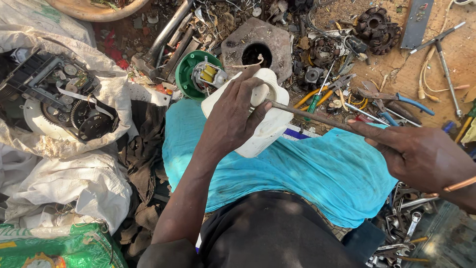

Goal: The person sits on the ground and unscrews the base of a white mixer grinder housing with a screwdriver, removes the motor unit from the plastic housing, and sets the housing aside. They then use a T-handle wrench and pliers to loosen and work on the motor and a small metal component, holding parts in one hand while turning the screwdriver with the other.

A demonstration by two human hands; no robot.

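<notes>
rod (317, 118), thin metal, long axis running from lower right up-left, tip in the white casing (265, 124) above the blue cloth (317, 173). left hand (233, 116) wraps the casing from above, fingers curled over its opening. right hand (421, 156) grips the rod's near end, forefinger laid along it. sack (106, 82) at left holds a geared mechanism (67, 97).

Bright daylight, soft shadows, sharp, slight edge distortion
</notes>
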